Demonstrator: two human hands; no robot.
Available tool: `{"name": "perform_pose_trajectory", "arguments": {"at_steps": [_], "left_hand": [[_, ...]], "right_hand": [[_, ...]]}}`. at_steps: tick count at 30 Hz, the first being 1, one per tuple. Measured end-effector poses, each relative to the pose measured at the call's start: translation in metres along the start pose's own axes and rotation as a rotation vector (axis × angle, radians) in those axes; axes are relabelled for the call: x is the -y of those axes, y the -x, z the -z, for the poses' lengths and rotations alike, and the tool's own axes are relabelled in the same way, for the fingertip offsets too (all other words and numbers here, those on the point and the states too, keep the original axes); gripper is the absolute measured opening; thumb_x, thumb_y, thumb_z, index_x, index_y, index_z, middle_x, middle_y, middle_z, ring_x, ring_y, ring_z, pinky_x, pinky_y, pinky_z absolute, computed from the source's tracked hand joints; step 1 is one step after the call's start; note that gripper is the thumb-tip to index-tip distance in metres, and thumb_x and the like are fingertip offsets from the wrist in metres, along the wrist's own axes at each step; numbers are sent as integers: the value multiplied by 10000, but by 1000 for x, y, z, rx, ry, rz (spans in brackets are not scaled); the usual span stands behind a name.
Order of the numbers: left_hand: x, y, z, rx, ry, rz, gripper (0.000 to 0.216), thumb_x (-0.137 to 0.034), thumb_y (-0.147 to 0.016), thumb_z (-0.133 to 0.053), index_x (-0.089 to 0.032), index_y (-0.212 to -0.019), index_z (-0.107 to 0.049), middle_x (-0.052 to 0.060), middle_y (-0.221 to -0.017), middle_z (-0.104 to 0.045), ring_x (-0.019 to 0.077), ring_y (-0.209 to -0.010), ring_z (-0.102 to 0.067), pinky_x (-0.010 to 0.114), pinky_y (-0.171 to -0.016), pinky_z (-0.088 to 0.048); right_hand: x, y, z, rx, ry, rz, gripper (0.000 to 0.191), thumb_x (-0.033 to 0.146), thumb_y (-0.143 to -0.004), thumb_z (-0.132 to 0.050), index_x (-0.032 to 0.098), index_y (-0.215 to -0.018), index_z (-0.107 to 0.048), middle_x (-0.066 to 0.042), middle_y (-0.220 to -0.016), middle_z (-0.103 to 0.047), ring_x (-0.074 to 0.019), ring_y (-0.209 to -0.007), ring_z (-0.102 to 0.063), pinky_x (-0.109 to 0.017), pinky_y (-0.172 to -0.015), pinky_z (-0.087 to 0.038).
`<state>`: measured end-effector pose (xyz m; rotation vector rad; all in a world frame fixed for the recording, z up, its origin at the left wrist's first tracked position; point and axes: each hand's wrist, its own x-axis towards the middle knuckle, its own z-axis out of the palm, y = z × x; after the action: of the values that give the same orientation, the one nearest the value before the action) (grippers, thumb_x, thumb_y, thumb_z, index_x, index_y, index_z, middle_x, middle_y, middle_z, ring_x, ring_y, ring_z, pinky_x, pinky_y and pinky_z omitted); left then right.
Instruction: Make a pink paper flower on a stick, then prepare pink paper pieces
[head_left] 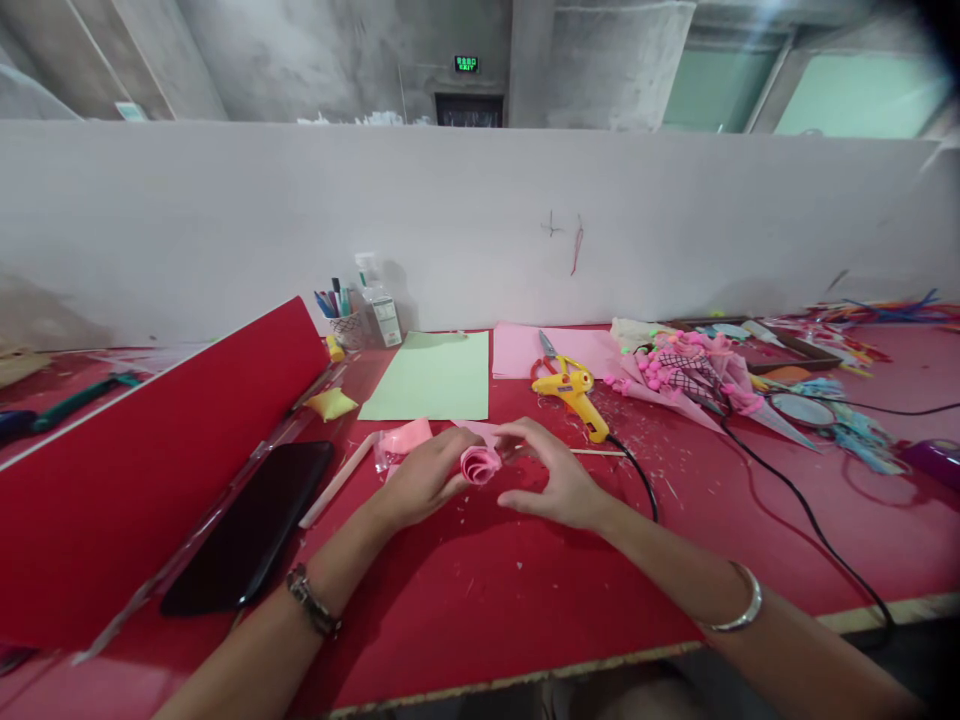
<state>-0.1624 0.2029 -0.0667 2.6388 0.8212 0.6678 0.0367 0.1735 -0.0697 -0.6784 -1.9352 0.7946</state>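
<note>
A pink paper rose (pixel 480 465), rolled in a spiral, is pinched in the fingers of my left hand (pixel 424 475) above the red tabletop. Just right of the rose is my right hand (pixel 551 475), its thumb and fingers apart around air. Its fingertips come close to the rose's edge; whether they touch it I cannot tell. Behind the hands lies a sheet of pink paper (pixel 480 430), partly covered. Beside my left hand rests a clear packet of salmon-pink paper (pixel 405 440). A yellow glue gun (pixel 574 395) lies beyond my right hand.
A phone (pixel 251 525) and a slanted red board (pixel 172 450) are on the left. Green paper (pixel 431 375), a pen cup (pixel 343 325) and a bottle (pixel 381 310) stand or lie at the back. Pink bouquets (pixel 690 370) fill the right; a black cord (pixel 810 510) crosses there.
</note>
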Motion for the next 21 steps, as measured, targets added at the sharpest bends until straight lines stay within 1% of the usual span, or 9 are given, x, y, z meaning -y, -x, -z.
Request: {"name": "perform_pose_trajectory", "arguments": {"at_steps": [2, 4, 8, 12, 14, 17, 19, 21], "left_hand": [[-3, -2, -3, -4, 0, -64, 307, -380, -835, -343, -167, -1045, -414, 95, -1017, -508, 194, -903, -491, 298, -774, -397], [-6, -4, -7, -3, -11, -101, 334, -377, -828, -361, -174, -1091, -395, 104, -1065, -495, 204, -952, -481, 311, -804, -395], [-9, -5, -12, -12, -33, -145, 342, -352, -828, -364, -175, -1119, -392, 114, -1129, -484, 217, -998, -477, 333, -842, -392], [-11, -6, -12, -4, -6, -155, 318, -311, -831, -370, -180, -1120, -395, 112, -1159, -471, 212, -1026, -470, 339, -863, -383], [-11, -6, -12, 21, 25, -129, 300, -290, -835, -368, -182, -1113, -402, 104, -1143, -483, 200, -1009, -481, 324, -846, -393], [-10, -5, -13, 50, 58, -39, 275, -273, -839, -369, -178, -1092, -416, 90, -1085, -524, 185, -960, -507, 299, -807, -408], [-9, -5, -14, 50, 26, 25, 243, -283, -836, -377, -168, -1039, -447, 89, -1021, -557, 187, -899, -528, 293, -762, -418], [-7, -4, -15, 60, -25, 69, 221, -303, -834, -382, -159, -971, -479, 89, -940, -583, 187, -824, -544, 284, -711, -422]], "right_hand": [[3, -1, 0, 55, 82, 42, 575, 331, -645, -659, 216, -1150, -408, -61, -1023, -460, -172, -930, -470, -320, -812, -416], [5, -1, 1, 79, 142, 77, 548, 325, -669, -642, 221, -1159, -418, -60, -1033, -447, -170, -962, -450, -319, -843, -396], [4, 0, 1, 87, 198, 130, 442, 316, -728, -587, 249, -1147, -462, -48, -1003, -411, -161, -973, -432, -308, -860, -384], [1, 1, 0, 67, 183, 138, 366, 300, -737, -581, 257, -1095, -520, -40, -985, -395, -161, -979, -426, -304, -865, -380], [1, 0, 0, 56, 170, 114, 348, 296, -736, -584, 256, -1078, -535, -40, -977, -401, -162, -971, -428, -308, -861, -382], [5, 0, 1, 47, 144, 69, 340, 286, -744, -574, 247, -1078, -530, -44, -985, -414, -166, -963, -433, -318, -856, -382], [6, -1, 2, 33, 119, 46, 318, 268, -755, -559, 231, -1069, -526, -46, -998, -420, -166, -971, -435, -322, -865, -374], [5, -1, 1, -1, 97, 37, 262, 255, -757, -555, 209, -1014, -543, -47, -997, -427, -166, -976, -438, -319, -874, -365]]}}
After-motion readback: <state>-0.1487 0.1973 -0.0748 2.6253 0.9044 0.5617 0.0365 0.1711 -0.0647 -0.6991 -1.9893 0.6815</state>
